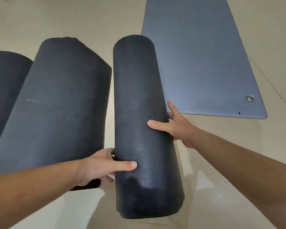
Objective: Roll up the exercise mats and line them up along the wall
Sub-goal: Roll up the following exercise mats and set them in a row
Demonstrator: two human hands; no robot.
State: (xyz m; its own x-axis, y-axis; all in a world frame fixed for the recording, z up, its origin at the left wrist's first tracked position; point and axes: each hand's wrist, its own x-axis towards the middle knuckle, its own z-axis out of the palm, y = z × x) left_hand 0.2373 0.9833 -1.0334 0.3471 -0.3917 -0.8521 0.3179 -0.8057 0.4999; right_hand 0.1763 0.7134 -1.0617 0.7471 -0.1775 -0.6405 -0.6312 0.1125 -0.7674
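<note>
three dark rolled mats and one flat grey mat (196, 55) show on the tiled floor (221, 162): the held roll (139, 90) in the middle, a looser roll (61, 100) just beside it on the left, and a third roll (5, 80) cut off by the left edge. the left hand (99, 166) grips the held roll near its near end, thumb on top. the right hand (177, 128) clasps its other side further up, and the flat grey mat, with one metal eyelet (249, 98), lies just right of it.

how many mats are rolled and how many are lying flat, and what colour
Rolled black mats: 3 (held roll, middle roll, left roll)
Flat blue-grey mat: 1
Total: 4
</note>
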